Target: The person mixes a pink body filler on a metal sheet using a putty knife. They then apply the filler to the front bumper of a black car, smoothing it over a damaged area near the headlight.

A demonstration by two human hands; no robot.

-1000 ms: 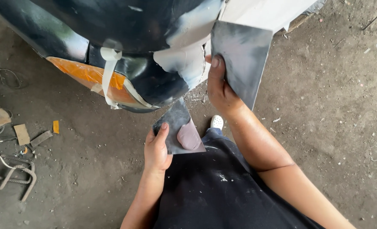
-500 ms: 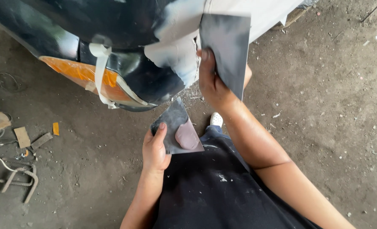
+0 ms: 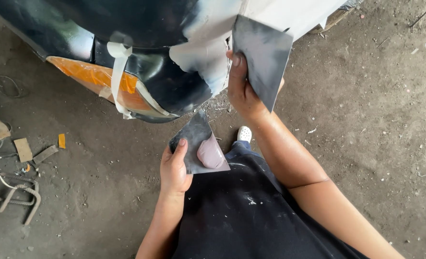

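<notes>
Two hands gripping, right hand (image 3: 244,91) lifts spreader (image 3: 265,57) higher against panel (image 3: 208,52), left hand (image 3: 174,168) keeps putty board (image 3: 198,144).

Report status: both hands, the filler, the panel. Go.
Right hand grips a flat spreader against the pale patch on the dark car panel. Left hand holds a mixing plate with pinkish filler. Nothing between them.

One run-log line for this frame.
left hand: holds putty plate | right hand: holds spreader blade against car panel

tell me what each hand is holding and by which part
Left hand grips a small metal plate with pinkish filler by its left edge; right hand holds a larger flat spreader by its lower-left edge.
</notes>
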